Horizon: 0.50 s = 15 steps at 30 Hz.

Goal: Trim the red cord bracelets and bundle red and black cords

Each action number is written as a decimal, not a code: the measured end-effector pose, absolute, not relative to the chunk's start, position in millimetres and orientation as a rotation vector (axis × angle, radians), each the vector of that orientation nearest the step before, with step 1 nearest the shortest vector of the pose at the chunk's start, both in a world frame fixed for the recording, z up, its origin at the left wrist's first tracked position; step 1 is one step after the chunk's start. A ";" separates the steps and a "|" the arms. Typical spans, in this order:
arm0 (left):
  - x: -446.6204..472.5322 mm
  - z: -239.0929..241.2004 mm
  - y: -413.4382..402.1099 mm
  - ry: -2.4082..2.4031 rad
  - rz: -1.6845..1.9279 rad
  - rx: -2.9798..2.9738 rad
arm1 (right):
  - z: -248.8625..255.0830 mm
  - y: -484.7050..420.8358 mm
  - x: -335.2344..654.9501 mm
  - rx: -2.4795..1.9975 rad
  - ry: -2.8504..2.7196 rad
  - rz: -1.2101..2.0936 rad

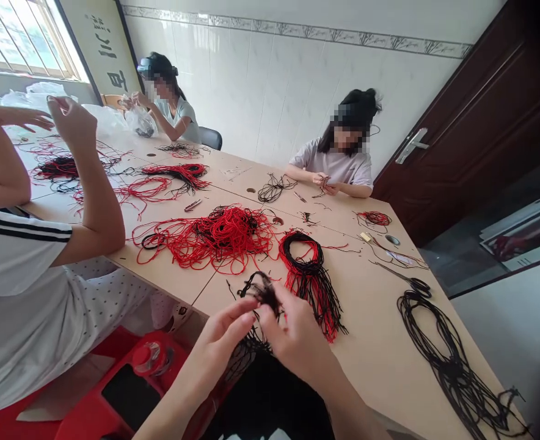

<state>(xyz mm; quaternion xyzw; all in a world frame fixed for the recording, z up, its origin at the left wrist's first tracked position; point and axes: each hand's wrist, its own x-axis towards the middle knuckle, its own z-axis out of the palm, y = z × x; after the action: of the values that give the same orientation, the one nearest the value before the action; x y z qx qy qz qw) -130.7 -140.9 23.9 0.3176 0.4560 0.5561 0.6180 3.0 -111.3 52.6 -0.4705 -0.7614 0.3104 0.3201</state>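
My left hand (219, 345) and my right hand (292, 333) meet at the near edge of the table, their fingers pinching a tuft of thin black cord (261, 292) between them. More black strands (247, 357) hang down from it toward my lap. Just beyond my right hand lies a looped bundle of black and red cords (313, 287) on the pale wooden table (375, 333). A large tangle of red cord (210, 238) lies to the left of that bundle, out of reach of my fingers.
Long black cord loops (453, 360) and scissors (412, 281) lie at the right. A co-worker's raised arms (77, 183) are at the left, over more cords. Two other people (338, 146) (169, 104) sit along the far side, one holding a plastic bag (142, 122). A red stool (132, 391) stands below.
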 end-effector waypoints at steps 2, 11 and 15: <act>-132.4 25.5 -142.7 1.021 1.281 0.687 | 57.2 -113.9 -2.5 -1.118 -2.295 0.696; -182.8 17.8 -174.3 0.905 1.348 0.406 | 101.2 -37.5 -8.6 -1.012 -2.658 0.632; -186.1 -3.9 -196.8 0.796 1.240 0.395 | 84.1 49.0 -45.6 -1.214 -2.743 0.496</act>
<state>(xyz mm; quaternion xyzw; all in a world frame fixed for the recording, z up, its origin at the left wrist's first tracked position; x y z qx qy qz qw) -186.1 -196.8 -3.9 0.1789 0.3606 0.5615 0.7230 -45.6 49.0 84.1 -0.3987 -0.9011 0.1628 0.0505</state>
